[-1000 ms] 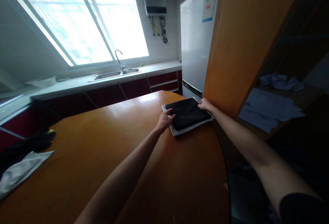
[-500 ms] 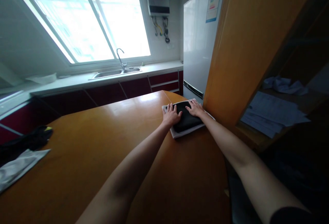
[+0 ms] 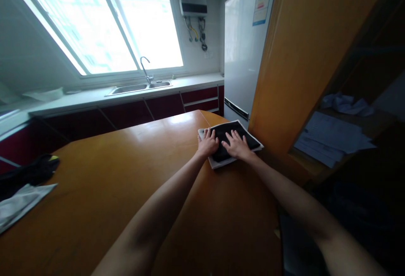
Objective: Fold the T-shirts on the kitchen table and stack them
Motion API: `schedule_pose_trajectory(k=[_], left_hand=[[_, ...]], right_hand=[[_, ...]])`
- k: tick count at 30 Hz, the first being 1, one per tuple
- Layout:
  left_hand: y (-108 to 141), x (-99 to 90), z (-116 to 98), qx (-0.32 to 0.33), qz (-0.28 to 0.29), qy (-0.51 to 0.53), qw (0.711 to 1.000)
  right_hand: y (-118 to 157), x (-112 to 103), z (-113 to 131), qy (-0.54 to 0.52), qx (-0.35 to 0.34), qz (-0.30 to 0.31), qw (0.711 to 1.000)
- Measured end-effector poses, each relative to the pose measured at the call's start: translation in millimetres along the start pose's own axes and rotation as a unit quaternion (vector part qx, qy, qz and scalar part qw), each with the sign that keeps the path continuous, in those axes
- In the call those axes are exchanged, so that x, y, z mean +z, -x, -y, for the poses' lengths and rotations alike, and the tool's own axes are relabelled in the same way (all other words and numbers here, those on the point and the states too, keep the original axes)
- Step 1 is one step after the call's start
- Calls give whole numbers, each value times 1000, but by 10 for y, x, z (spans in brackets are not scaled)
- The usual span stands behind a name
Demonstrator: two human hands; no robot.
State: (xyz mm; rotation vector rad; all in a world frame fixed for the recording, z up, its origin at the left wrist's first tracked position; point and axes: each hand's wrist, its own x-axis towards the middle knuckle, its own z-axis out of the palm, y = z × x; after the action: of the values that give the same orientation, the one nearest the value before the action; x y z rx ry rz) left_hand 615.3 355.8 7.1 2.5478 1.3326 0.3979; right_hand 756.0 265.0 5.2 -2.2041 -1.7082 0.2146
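Note:
A flat black folded cloth [image 3: 249,138] lies on top of a white layer [image 3: 221,164], whose edges show around it; this looks like a stack of folded clothes. My left hand [image 3: 208,142] rests with spread fingers on the stack's left side. Flat on the black cloth, nearer its middle, lies my right hand [image 3: 236,145], its fingers spread too. The two hands are a short way apart, and neither grips anything. Under the stack is the brown wooden table [image 3: 142,174], near its far right corner.
Crumpled black cloth [image 3: 30,172] and white cloth [image 3: 23,200] lie at the table's left edge. To the right stands a wooden cabinet [image 3: 280,69] with papers [image 3: 332,134] on its shelf. A fridge [image 3: 240,52] and a sink [image 3: 133,88] are behind.
My right hand has slid from the far right edge of the black cloth back toward me and its middle. The cloth looks flatter. My left hand has barely shifted.

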Motion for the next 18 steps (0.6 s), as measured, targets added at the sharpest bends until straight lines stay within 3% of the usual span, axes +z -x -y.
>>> schedule_pose_trajectory(k=[3, 7, 9, 11, 13, 15, 18], left_hand=[[48, -24, 12, -1, 3, 21, 1000], [182, -253, 94, 5, -76, 48, 996], [326, -394, 233, 4, -109, 48, 993], [536, -517, 452, -4, -123, 36, 992], [809, -613, 737, -23, -130, 21, 991], [1136, -685, 1059, -49, -131, 12, 990], [1694, -754, 1526, -83, -115, 4, 990]], right_hand=[[211, 53, 116, 14, -2, 7, 1000], [439, 9, 332, 12, -32, -61, 998], [600, 11, 511, 2, -66, -42, 997], [794, 36, 738, -16, -80, -15, 997], [1004, 73, 996, -41, -91, -29, 995], [1208, 123, 1267, -76, -117, -51, 989], [1456, 256, 1653, -129, -155, -17, 979]])
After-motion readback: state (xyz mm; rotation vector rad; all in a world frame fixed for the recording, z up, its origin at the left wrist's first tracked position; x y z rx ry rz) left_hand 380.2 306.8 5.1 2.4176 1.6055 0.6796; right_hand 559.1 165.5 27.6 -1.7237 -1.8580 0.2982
